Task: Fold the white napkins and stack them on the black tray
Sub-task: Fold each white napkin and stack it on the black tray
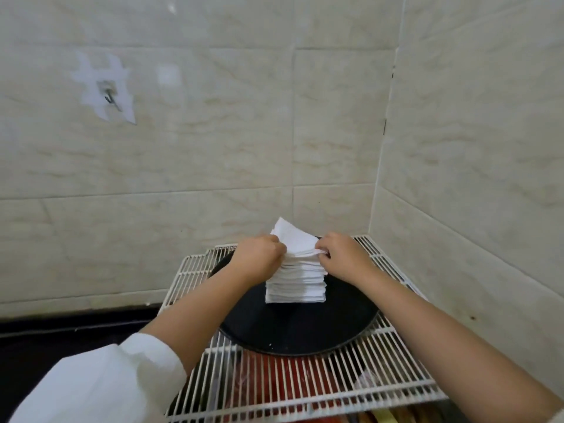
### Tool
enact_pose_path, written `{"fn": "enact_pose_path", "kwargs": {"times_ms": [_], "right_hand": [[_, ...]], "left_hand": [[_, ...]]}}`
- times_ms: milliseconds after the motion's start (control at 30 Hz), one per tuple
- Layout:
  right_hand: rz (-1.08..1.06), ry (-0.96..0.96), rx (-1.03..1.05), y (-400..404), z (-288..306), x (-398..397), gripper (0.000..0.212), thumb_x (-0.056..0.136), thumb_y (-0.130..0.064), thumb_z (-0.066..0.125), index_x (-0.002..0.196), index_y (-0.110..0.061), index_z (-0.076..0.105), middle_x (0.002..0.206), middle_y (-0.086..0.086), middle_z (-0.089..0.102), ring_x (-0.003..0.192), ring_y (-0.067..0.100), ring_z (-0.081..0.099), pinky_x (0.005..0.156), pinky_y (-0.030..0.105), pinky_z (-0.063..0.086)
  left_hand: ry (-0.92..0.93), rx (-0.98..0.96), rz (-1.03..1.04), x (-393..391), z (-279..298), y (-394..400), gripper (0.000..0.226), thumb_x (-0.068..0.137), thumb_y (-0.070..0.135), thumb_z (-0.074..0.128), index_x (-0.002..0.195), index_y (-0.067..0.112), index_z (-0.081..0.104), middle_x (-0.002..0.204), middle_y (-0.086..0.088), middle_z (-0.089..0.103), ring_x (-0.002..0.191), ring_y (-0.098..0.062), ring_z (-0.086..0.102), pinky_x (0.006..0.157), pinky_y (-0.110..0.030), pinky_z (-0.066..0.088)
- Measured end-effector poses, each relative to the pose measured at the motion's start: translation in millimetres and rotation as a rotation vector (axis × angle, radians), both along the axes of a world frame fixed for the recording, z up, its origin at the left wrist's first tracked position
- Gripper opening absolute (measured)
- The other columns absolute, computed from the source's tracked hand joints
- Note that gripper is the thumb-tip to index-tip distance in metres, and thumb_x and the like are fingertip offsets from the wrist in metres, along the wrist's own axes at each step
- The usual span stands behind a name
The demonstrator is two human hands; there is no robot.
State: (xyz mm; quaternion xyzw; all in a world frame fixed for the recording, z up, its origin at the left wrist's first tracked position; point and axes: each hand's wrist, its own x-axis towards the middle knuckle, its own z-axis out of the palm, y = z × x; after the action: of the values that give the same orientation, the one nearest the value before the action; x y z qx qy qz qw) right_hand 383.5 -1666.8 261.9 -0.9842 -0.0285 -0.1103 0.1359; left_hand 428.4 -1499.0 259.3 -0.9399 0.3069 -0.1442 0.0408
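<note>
A tall stack of folded white napkins (295,285) stands on the round black tray (305,331). On top of the stack a white napkin (293,238) lifts up at its far edge. My left hand (259,253) pinches the napkin's left edge and my right hand (341,254) pinches its right corner. Both hands sit at the top of the stack, one on each side.
The tray rests on a white wire rack (381,377) in a corner of beige tiled walls. Red items (283,380) show through the rack below. A dark counter (61,337) lies to the left. A small metal hook (110,97) hangs on the back wall.
</note>
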Motion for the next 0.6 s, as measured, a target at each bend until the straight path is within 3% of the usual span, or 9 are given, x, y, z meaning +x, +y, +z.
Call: {"fn": "enact_pose_path", "kwargs": {"times_ms": [67,100,133,167,200,267,433,600], "right_hand": [[-0.006,0.112,-0.056,0.8,-8.0,-3.2,0.026,0.082,-0.011,0.049,0.055,-0.011,0.048,0.071,0.005,0.047,0.083,0.028,0.054,0.064,0.034,0.037],[-0.01,0.148,-0.053,2.4,-8.6,-6.2,0.027,0.081,-0.014,0.05,0.055,-0.015,0.044,0.072,0.004,0.045,0.086,0.027,0.054,0.065,0.032,0.037],[-0.021,0.163,-0.059,6.8,-6.7,-10.6,0.017,0.082,-0.018,0.051,0.065,-0.016,0.051,0.082,0.006,0.049,0.094,0.028,0.055,0.07,0.032,0.04],[-0.013,0.15,-0.088,10.7,-3.2,-13.3,0.011,0.084,-0.021,0.051,0.087,-0.015,0.059,0.101,0.009,0.054,0.105,0.028,0.054,0.079,0.033,0.043],[-0.026,0.12,-0.117,16.3,2.7,-17.0,0.028,0.086,-0.024,0.051,0.112,-0.014,0.057,0.118,0.01,0.053,0.115,0.027,0.05,0.089,0.034,0.043],[-0.026,0.034,-0.148,36.1,14.8,-21.6,0.043,0.09,-0.027,0.048,0.13,-0.013,0.046,0.132,0.008,0.048,0.122,0.026,0.044,0.099,0.033,0.039],[0.157,-0.112,-0.157,156.8,39.1,-29.3,0.038,0.091,-0.023,0.045,0.126,-0.01,0.051,0.132,0.011,0.05,0.124,0.028,0.043,0.101,0.034,0.037],[0.487,-0.151,-0.112,364.8,32.5,-77.0,0.039,0.09,-0.022,0.048,0.127,-0.011,0.051,0.131,0.014,0.051,0.125,0.03,0.043,0.099,0.038,0.04]], "left_hand": [[0.053,0.029,0.023,-3.6,-5.8,3.4,0.03,0.095,0.019,0.039,0.119,0.009,0.055,0.123,-0.009,0.054,0.113,-0.028,0.051,0.083,-0.036,0.046],[0.08,0.002,0.03,-6.2,-7.4,7.0,0.034,0.095,0.021,0.04,0.126,0.012,0.049,0.129,-0.008,0.05,0.118,-0.027,0.049,0.088,-0.037,0.045],[0.101,-0.042,0.037,-9.1,-8.3,11.8,0.039,0.095,0.022,0.04,0.134,0.014,0.042,0.136,-0.006,0.045,0.122,-0.027,0.045,0.093,-0.037,0.044],[0.108,-0.092,0.043,-12.9,-7.6,17.8,0.044,0.095,0.024,0.041,0.138,0.016,0.036,0.141,-0.005,0.041,0.126,-0.026,0.043,0.098,-0.037,0.043],[0.1,-0.132,0.058,-18.2,-4.6,25.8,0.047,0.095,0.025,0.041,0.141,0.016,0.033,0.143,-0.004,0.039,0.127,-0.026,0.042,0.1,-0.037,0.042],[0.062,-0.17,0.112,-29.2,2.8,50.5,0.046,0.095,0.025,0.041,0.139,0.015,0.035,0.142,-0.006,0.04,0.126,-0.027,0.042,0.101,-0.037,0.041],[0.022,-0.192,0.382,-79.3,16.5,179.2,0.036,0.095,0.023,0.041,0.127,0.009,0.046,0.133,-0.01,0.046,0.123,-0.028,0.043,0.095,-0.038,0.042],[-0.028,-0.124,0.764,-189.8,12.1,374.8,0.032,0.094,0.023,0.043,0.121,0.008,0.049,0.128,-0.012,0.049,0.121,-0.031,0.044,0.092,-0.04,0.043]]}}
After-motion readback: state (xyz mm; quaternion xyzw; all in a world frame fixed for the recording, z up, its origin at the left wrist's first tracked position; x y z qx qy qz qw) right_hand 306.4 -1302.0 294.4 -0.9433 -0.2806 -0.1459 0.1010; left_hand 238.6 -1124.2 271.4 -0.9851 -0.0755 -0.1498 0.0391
